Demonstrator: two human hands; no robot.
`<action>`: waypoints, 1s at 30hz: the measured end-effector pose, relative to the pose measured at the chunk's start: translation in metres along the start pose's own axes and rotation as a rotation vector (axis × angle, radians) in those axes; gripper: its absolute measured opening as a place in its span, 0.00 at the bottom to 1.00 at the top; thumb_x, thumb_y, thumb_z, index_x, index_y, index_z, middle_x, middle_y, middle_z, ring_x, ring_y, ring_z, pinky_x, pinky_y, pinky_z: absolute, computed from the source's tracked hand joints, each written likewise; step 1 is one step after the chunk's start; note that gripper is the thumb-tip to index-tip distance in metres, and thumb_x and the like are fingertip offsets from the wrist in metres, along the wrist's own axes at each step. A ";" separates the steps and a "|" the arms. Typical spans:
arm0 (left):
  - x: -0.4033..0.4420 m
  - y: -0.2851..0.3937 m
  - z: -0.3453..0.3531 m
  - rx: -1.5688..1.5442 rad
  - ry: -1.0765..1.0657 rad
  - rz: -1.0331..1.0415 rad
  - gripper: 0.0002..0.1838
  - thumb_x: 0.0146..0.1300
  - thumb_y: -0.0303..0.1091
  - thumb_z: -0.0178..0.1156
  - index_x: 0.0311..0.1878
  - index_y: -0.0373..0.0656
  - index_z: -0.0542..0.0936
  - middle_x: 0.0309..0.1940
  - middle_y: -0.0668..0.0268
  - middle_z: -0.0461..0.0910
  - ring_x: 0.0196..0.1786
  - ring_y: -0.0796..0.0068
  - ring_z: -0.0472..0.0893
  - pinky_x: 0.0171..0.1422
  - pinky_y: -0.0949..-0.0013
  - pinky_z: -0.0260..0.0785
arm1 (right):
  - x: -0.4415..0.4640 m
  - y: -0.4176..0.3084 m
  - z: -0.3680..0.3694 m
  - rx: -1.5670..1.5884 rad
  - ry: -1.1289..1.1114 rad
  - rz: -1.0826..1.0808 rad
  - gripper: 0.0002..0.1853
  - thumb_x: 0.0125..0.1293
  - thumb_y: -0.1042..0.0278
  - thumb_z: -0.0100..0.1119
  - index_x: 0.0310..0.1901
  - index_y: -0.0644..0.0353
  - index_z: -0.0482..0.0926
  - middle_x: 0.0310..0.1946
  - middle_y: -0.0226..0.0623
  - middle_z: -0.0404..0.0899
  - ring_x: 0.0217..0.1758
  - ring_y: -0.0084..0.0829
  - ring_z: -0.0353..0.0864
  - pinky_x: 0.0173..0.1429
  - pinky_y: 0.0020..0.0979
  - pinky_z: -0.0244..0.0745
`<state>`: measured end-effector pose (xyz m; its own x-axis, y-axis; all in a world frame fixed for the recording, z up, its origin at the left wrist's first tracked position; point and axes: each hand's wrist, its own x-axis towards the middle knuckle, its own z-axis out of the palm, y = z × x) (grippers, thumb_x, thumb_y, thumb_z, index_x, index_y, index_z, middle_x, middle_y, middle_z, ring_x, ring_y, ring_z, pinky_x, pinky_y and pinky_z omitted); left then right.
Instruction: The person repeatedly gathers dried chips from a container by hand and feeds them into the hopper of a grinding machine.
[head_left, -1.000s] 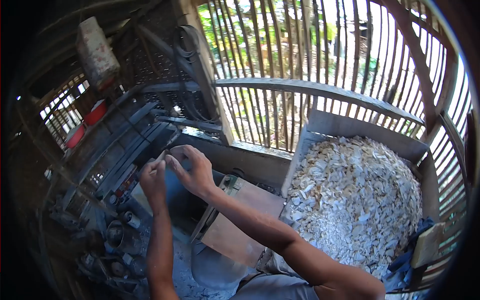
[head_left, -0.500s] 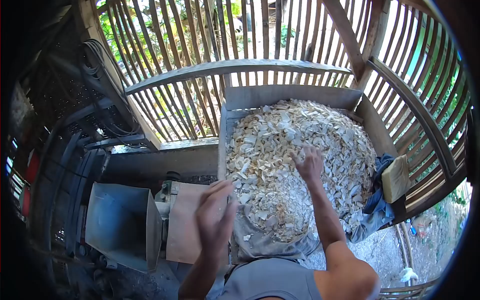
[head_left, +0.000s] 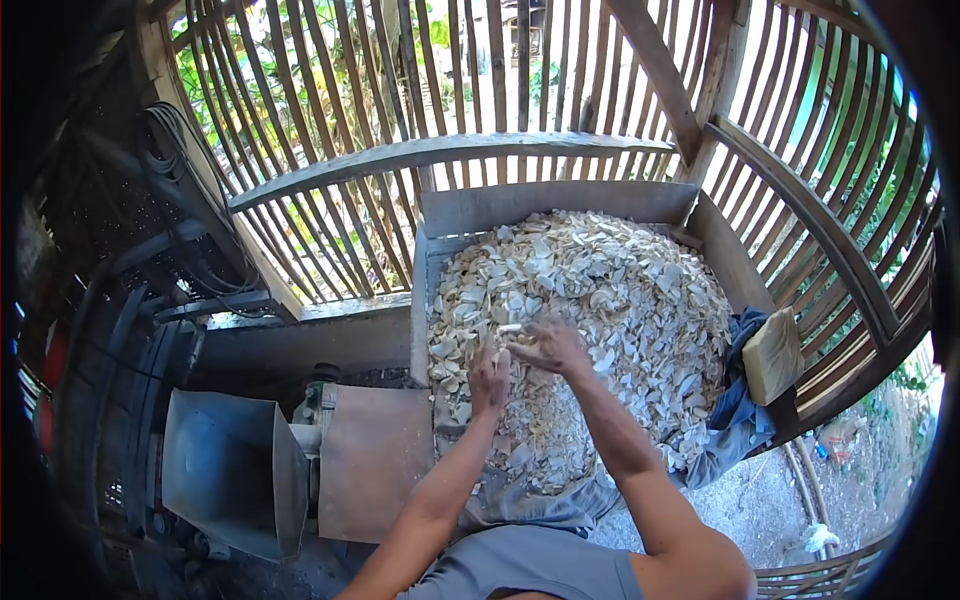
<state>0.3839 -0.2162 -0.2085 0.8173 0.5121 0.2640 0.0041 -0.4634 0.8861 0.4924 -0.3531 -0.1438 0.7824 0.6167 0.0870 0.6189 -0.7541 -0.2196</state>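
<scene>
Pale, dry chips (head_left: 640, 300) are heaped in a wooden bin (head_left: 560, 200) in front of me. Over the left part of the heap, my left hand (head_left: 489, 378) points upward, its fingers close together. Just to its right, my right hand (head_left: 552, 346) is blurred by motion, with its fingers toward the left hand. A small whitish piece (head_left: 511, 328) shows by the right fingertips; whether it is held is unclear. What lies between the hands cannot be made out.
A metal hopper (head_left: 220, 470) stands at the left, beside a flat brown board (head_left: 375, 463). Dark cloth (head_left: 745, 425) and a yellowish foam block (head_left: 773, 357) lie at the bin's right edge. A slatted wall (head_left: 450, 160) rises behind.
The view has swung right from the hopper side to the bin. Both hands have left their raised position over the hopper, separated, then come close together over the heap.
</scene>
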 end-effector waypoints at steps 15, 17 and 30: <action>-0.052 0.018 -0.022 -0.229 0.000 -0.108 0.24 0.77 0.45 0.53 0.66 0.37 0.76 0.65 0.51 0.76 0.67 0.56 0.76 0.73 0.62 0.65 | -0.133 -0.039 0.024 0.241 0.337 0.161 0.51 0.52 0.27 0.69 0.73 0.50 0.67 0.65 0.50 0.73 0.70 0.48 0.69 0.75 0.48 0.61; -0.051 0.025 -0.015 -0.340 0.040 -0.183 0.23 0.77 0.45 0.54 0.63 0.37 0.78 0.60 0.54 0.79 0.61 0.62 0.78 0.68 0.65 0.67 | -0.114 -0.054 0.031 0.429 0.336 0.272 0.49 0.53 0.29 0.69 0.72 0.49 0.69 0.63 0.50 0.74 0.68 0.49 0.71 0.73 0.48 0.64; -0.046 0.079 -0.013 -0.909 0.283 -0.265 0.13 0.69 0.33 0.67 0.52 0.36 0.84 0.37 0.70 0.83 0.38 0.85 0.77 0.41 0.77 0.71 | -0.098 -0.095 -0.002 1.004 0.699 0.232 0.24 0.61 0.62 0.72 0.56 0.64 0.80 0.50 0.41 0.80 0.57 0.35 0.77 0.66 0.36 0.69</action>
<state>0.3389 -0.2665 -0.1459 0.6852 0.7283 -0.0092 -0.3735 0.3622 0.8540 0.3573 -0.3426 -0.1296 0.9261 0.0081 0.3771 0.3748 -0.1331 -0.9175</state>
